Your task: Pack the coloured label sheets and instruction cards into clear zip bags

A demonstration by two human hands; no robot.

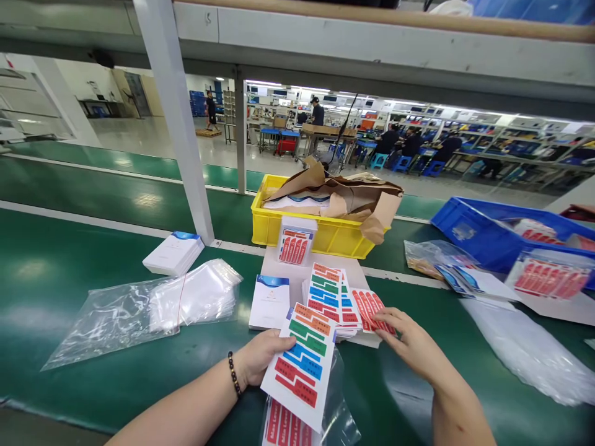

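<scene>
My left hand (264, 358) is closed on a white sticker sheet (303, 362) with orange, green, blue and red labels, thumb on top. Below that sheet lies a red label sheet (289, 427) with a clear plastic bag (341, 406) beside it. My right hand (404, 339) pinches the edge of a red sticker sheet (367, 305) at the right of the stacks. Next to it stands a pile of multicoloured sticker sheets (324, 290). A stack of white booklets with a blue top edge (270, 301) lies just left of the pile.
Behind the stacks is a yellow bin (320, 232) holding brown paper, with a bagged label pack (295, 243) against its front. At left lie more booklets (173, 253) and clear bags (195, 296). A blue bin (478, 232) is at right. A white post (179, 124) rises from the green bench.
</scene>
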